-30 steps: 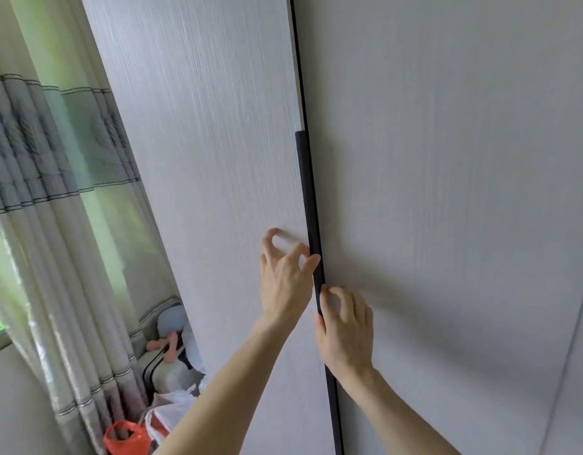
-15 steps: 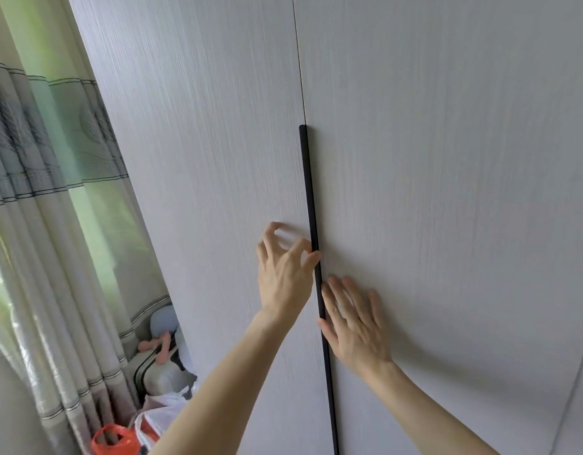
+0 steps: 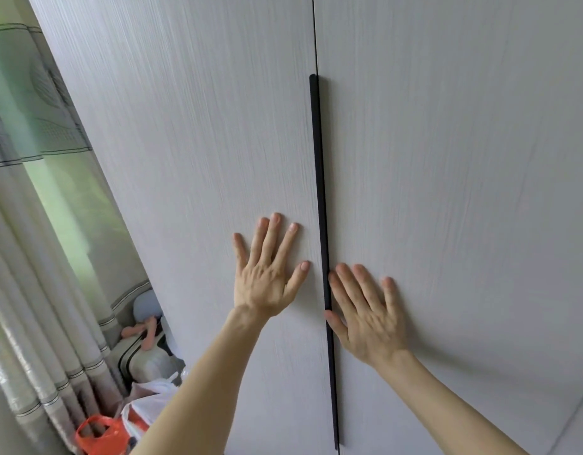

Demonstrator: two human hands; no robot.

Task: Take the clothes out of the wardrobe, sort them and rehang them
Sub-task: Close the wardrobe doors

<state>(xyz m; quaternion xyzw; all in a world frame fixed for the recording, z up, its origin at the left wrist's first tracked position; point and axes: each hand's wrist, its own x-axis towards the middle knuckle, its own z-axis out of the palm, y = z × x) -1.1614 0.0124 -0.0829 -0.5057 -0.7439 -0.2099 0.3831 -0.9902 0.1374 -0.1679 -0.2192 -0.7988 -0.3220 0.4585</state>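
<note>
left grip (image 3: pixel 267 277) flat on left door (image 3: pixel 201 142), fingers spread, holding nothing | right grip (image 3: pixel 365 318) likewise on right door (image 3: pixel 447 159), thumb against black handle strip (image 3: pixel 320 192) | clothes unseen — wardrobe shut | doors stiff, smooth, probably swing light — hook the strip's edge, flat palms would slip

Pale striped curtain (image 3: pixel 31 290) (daylight glowing green), orange bag (image 3: pixel 100 436) below
</note>
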